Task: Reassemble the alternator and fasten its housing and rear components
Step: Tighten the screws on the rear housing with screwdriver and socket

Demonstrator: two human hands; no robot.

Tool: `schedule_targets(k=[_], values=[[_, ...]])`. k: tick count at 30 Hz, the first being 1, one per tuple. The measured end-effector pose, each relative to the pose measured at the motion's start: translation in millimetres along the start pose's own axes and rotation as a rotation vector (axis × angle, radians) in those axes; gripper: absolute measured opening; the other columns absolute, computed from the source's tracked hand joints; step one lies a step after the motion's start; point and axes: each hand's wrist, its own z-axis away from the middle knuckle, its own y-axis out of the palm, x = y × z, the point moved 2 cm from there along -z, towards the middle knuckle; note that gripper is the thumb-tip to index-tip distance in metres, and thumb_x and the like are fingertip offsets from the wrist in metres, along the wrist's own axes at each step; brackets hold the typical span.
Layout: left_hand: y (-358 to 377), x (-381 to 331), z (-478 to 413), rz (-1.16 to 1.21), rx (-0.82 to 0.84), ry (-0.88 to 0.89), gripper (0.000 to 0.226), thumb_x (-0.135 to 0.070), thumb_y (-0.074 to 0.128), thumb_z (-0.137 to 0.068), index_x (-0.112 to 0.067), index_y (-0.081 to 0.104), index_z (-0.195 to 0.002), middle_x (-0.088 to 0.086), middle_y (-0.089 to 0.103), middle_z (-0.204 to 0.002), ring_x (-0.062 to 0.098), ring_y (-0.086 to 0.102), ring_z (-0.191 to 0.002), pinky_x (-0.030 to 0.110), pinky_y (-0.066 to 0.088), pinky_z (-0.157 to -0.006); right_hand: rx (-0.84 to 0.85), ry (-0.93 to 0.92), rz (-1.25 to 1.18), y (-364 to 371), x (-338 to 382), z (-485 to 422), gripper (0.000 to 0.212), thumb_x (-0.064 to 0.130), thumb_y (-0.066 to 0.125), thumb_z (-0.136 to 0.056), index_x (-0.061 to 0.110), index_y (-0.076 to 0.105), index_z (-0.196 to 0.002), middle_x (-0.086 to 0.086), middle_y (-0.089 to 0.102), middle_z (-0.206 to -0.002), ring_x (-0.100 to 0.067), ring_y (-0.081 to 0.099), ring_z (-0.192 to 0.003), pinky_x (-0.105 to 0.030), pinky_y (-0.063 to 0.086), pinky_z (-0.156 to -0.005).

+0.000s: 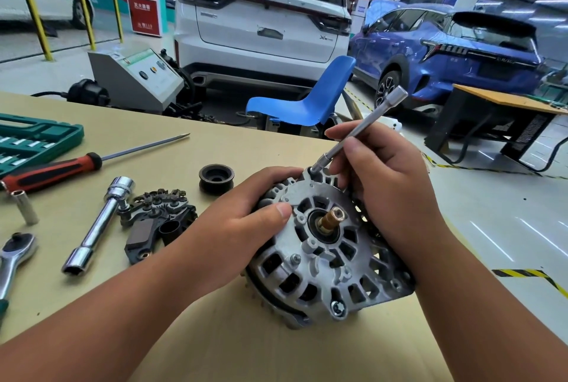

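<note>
On the tan worktable (215, 341), near its right edge, the alternator (322, 255) lies tilted with its finned rear housing facing up, and the brass-coloured slip rings (331, 219) on the shaft stick out of the middle. The left hand (242, 225) grips the housing from the left: its thumb (278, 211) lies flat on the rear face, while the fingers curl over the far rim. The right hand (387, 175) holds a slim chrome extension bar (364, 126) by its lower half, thumb and forefinger closed round it and the other fingers bent in behind. The bar slants up and to the right; its lower tip sits on the top edge of the housing, touching it. A star-headed through bolt (338, 308) shows at the near rim.

Left of the alternator lie a dark pulley (216, 179), a black rectifier and regulator assembly (156, 222), a long chrome tube socket (98, 225), a small socket (27, 209) and a ratchet (13, 255). Further left are a red-and-black screwdriver (61, 168) and a green tool case (40, 139). Beyond the table stand a blue chair (310, 96), a white car (261, 19) and a blue car (461, 53).
</note>
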Motion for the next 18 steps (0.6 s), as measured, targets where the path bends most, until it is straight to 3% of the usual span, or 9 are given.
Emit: schedule_targets(k=[6, 10, 18], values=[[-0.7, 0.5, -0.7, -0.010, 0.003, 0.000, 0.050, -0.044, 0.063, -0.084, -0.049, 0.067, -0.133, 0.000, 0.075, -0.130, 0.028, 0.075, -0.119, 0.060, 0.059, -0.101, -0.005, -0.017, 0.061, 0.1, 0.3, -1.2, 0.008, 0.026, 0.064, -0.100, 0.023, 0.068, -0.094, 0.000, 0.071, -0.074, -0.018, 0.062, -0.062, -0.030, 0.053, -0.062], [-0.5, 2.3, -0.7, 0.009, -0.007, 0.001, 0.051, -0.042, 0.065, -0.083, -0.046, 0.067, -0.133, 0.003, 0.075, -0.132, 0.031, 0.074, -0.120, 0.063, 0.056, -0.105, -0.001, -0.020, 0.029, 0.1, 0.9, -1.2, 0.005, 0.020, 0.062, -0.100, 0.019, 0.066, -0.098, -0.002, 0.068, -0.070, -0.015, 0.062, -0.062, -0.026, 0.051, -0.061], [-1.7, 1.7, -1.3, -0.021, -0.005, 0.004, 0.048, -0.043, 0.063, -0.084, -0.050, 0.067, -0.132, -0.001, 0.076, -0.130, 0.027, 0.075, -0.119, 0.059, 0.058, -0.103, -0.008, 0.011, -0.027, -1.0, 1.6, 1.0, 0.022, 0.010, 0.052, -0.104, 0.016, 0.073, -0.104, -0.003, 0.069, -0.075, -0.015, 0.060, -0.062, -0.017, 0.045, -0.054]])
